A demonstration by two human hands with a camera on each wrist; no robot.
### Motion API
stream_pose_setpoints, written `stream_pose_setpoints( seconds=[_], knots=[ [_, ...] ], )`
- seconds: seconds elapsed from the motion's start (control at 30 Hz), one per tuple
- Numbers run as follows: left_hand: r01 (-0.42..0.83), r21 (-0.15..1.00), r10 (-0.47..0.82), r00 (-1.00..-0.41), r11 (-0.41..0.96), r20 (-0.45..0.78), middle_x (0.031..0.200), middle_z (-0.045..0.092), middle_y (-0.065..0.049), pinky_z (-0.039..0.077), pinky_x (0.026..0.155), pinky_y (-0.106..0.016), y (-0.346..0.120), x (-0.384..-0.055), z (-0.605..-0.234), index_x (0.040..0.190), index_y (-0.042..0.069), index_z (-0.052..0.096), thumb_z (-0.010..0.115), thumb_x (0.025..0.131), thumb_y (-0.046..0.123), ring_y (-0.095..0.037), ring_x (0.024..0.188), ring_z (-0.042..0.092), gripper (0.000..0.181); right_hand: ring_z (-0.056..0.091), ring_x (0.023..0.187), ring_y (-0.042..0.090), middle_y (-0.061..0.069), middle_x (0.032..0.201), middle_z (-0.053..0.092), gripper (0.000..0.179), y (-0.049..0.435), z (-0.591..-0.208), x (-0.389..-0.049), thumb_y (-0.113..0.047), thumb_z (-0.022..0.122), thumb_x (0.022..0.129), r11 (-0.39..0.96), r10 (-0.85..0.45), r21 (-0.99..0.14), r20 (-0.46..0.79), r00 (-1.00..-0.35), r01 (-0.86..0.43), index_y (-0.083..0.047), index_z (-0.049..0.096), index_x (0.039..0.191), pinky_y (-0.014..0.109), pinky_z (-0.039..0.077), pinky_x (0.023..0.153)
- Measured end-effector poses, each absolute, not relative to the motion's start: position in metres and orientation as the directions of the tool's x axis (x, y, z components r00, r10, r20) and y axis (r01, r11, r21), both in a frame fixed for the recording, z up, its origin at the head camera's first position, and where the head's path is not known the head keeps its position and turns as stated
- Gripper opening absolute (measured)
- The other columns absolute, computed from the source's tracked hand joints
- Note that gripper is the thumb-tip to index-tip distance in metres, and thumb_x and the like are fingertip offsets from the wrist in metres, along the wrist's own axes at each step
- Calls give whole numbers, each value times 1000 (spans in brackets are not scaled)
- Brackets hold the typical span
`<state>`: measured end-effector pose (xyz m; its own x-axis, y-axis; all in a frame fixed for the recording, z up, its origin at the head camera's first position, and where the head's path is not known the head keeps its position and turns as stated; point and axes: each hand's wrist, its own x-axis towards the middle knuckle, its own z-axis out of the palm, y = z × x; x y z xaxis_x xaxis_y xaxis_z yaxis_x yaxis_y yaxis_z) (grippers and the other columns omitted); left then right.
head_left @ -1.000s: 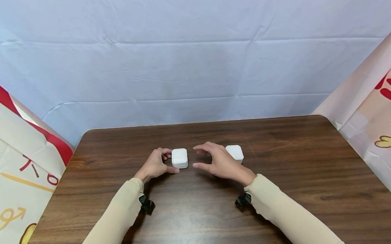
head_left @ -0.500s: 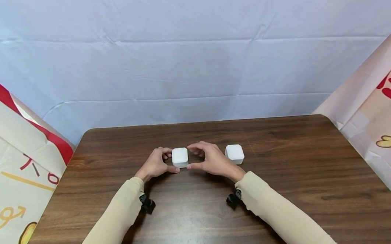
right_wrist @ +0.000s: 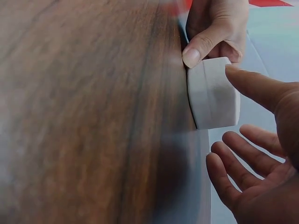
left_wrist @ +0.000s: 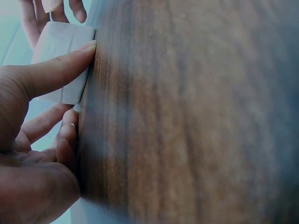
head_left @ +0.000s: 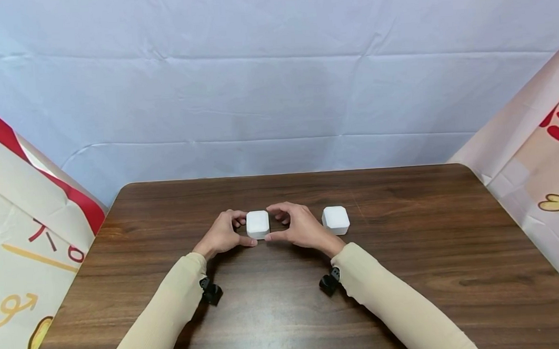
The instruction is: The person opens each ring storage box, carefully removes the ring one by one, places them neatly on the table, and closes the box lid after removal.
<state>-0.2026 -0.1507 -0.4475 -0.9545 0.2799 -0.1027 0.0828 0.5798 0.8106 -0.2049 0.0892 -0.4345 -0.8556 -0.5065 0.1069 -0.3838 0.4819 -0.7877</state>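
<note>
A small white box [head_left: 258,224] with rounded corners stands on the dark wooden table. A thin seam runs around its side, visible in the right wrist view. My left hand [head_left: 223,233] holds it from the left, thumb [left_wrist: 70,67] low across the near side, close to the tabletop. From the right, my right hand [head_left: 303,227] pinches its upper part, the thumb [right_wrist: 252,86] at the near top edge and the index fingertip at the far corner. The other right fingers [right_wrist: 233,158] spread loosely below the box in the right wrist view.
A second white box [head_left: 335,220] of the same look sits just right of my right hand. The brown table [head_left: 430,240] ends at a pale cloth backdrop [head_left: 275,90]. Printed cloths hang at the left [head_left: 22,251] and right sides.
My right hand has moved left, away from the second box, and closed in on the first box with thumb and index finger. My left hand has stayed at that box.
</note>
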Motion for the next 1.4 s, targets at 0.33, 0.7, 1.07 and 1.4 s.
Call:
stream_pose_setpoints(
  seconds=[0.33, 0.7, 1.07, 1.4],
  knots=[
    [85, 816, 286, -953, 571, -101, 107, 57, -12, 42, 86, -41, -151, -203, -448, 125, -2, 67, 95, 70, 9, -28, 97, 49, 62, 62, 111, 28, 10, 129, 64, 69, 83, -434, -210, -23, 91, 79, 481, -525, -791, 85, -847, -378, -3, 60, 137, 40, 52, 92],
    [80, 819, 285, -953, 568, -104, 107, 57, -11, 42, 85, -40, -151, -202, -447, 125, -2, 66, 94, 71, 9, -27, 97, 49, 62, 64, 108, 26, 9, 122, 67, 64, 77, -437, -212, -18, 90, 79, 511, -510, -779, 65, -858, -363, -4, 62, 135, 37, 53, 90],
    [78, 823, 283, -954, 563, -102, 106, 57, -11, 42, 85, -39, -151, -202, -448, 122, -1, 68, 95, 69, 9, -26, 95, 49, 61, 64, 107, 23, 9, 119, 67, 63, 73, -440, -213, -16, 90, 79, 522, -502, -778, 50, -863, -349, -5, 62, 134, 36, 53, 89],
    [82, 821, 287, -952, 565, -103, 106, 56, -10, 42, 84, -39, -150, -201, -447, 122, -1, 68, 94, 71, 9, -26, 94, 49, 59, 64, 105, 21, 7, 116, 67, 58, 71, -442, -213, -15, 88, 81, 519, -497, -787, 40, -867, -334, -6, 62, 132, 35, 53, 88]
  ],
)
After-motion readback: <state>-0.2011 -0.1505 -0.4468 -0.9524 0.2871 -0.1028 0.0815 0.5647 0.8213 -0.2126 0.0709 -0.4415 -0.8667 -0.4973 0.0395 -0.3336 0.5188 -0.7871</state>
